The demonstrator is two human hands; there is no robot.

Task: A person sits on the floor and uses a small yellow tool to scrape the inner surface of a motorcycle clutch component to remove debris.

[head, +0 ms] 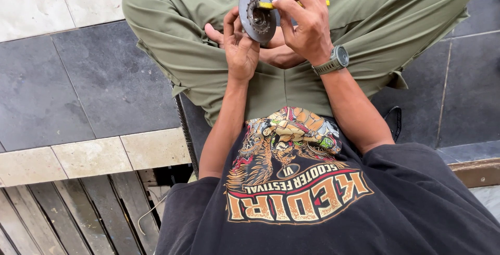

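- The left hand [240, 47] cups a round toothed metal disc [257, 15] from below, fingers curled on its rim, above the olive-trousered lap [208, 73].
- The right hand [307, 23] pinches a yellow-handled tool [268, 5], its tip at the disc's hub.
- Risk: the tip could skid off the greasy-looking hub and jab the left palm.

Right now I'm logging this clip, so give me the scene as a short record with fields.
setting: person seated cross-legged in olive trousers on a dark tiled floor
left hand: left hand holds a round metal disc upright, toothed hub at its middle
right hand: right hand pinches a yellow tool, its tip at the disc's hub
wrist: watch on the right wrist
clothing: black printed shirt
nearby: wooden slats at lower left
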